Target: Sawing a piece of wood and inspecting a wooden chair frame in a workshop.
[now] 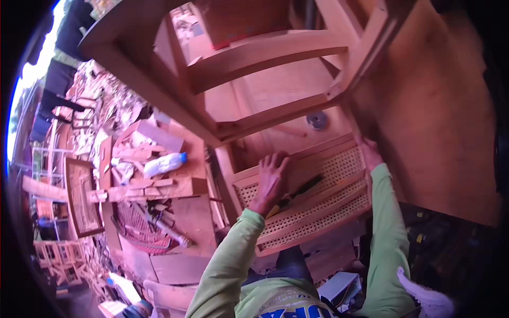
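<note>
A light wooden chair frame with woven cane panels [339, 165] stands tilted before me, its slatted, caned section nearest my body. My right hand [370, 152] is wrapped round the right edge of this section. Over its upper left part is my left hand [271, 179], fingers slightly bent and apart, with nothing seen in them; I cannot tell whether it touches the wood. Beside that wrist, a tool with a yellow handle and a dark, narrow blade [306, 186] lies slantwise across the cane and slats. Its exact kind is unclear.
Left of the chair, a workbench [193, 222] bears wood offcuts [154, 191], a plastic bottle with a blue cap [165, 165] and a hammer-like tool [168, 230]. A caned panel [83, 197] stands farther left. A large wooden board [429, 116] rises at right. A grey disc [317, 121] lies beyond the cane.
</note>
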{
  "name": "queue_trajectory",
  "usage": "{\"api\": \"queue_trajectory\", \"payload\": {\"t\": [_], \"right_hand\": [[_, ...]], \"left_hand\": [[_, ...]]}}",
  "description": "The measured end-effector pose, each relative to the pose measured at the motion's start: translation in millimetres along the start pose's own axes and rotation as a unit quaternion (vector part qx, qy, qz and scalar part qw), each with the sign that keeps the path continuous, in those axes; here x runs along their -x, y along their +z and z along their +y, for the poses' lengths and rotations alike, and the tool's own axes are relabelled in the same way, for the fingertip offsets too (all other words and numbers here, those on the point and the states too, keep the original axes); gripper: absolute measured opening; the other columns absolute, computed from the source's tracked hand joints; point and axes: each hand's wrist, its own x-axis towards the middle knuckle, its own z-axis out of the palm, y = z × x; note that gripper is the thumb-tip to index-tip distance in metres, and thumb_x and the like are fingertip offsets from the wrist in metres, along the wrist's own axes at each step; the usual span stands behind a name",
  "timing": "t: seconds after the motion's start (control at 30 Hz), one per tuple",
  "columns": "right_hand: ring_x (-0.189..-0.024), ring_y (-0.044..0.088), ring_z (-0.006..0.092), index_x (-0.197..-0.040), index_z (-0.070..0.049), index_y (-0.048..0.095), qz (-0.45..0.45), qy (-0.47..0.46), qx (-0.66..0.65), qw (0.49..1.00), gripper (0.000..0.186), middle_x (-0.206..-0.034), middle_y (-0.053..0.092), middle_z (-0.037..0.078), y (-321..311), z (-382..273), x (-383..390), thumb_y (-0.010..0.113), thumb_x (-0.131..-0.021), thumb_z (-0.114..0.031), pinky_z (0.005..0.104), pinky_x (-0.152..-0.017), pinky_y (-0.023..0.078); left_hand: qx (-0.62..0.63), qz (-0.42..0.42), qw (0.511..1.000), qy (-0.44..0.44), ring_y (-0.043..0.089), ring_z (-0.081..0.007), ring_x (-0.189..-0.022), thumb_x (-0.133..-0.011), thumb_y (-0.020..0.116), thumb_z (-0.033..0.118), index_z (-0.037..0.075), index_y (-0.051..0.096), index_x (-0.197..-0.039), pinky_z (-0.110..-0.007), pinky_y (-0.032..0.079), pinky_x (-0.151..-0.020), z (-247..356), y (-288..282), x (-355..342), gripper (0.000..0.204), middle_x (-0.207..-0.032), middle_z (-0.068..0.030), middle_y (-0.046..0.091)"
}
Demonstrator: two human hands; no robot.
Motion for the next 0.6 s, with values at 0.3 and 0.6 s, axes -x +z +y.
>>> {"api": "queue_trajectory", "payload": {"t": [0.3, 0.6], "right_hand": [[-0.089, 0.058, 0.0065, -0.109, 0.001, 0.078, 0.069, -0.040, 0.003, 0.997, 0.036, -0.098, 0.074, 0.000, 20.1, 11.1, -8.3, 0.078, -0.099, -0.034, 0.0290, -0.081, 0.051], [-0.093, 0.067, 0.0110, -0.108, -0.001, 0.070, 0.301, -0.178, -0.091, 0.932, 0.018, -0.098, 0.071, 0.004, 9.1, 50.1, 32.5, 0.071, -0.103, -0.018, 0.0298, -0.084, 0.056]], "left_hand": [[-0.017, -0.014, 1.000, -0.019, 0.058, -0.0379, -0.110, -0.077, 0.070, 0.000, 0.005, 0.062, -0.120, -0.049, 0.045, -0.095, 6.0, -5.7, -5.3, 0.044, -0.119, -0.0145, 0.064], [-0.010, -0.039, 0.998, -0.040, 0.058, -0.0365, -0.110, -0.084, 0.073, 0.005, 0.007, 0.061, -0.119, -0.050, 0.044, -0.095, 1.7, 8.2, 0.8, 0.037, -0.114, -0.0138, 0.063]]}}
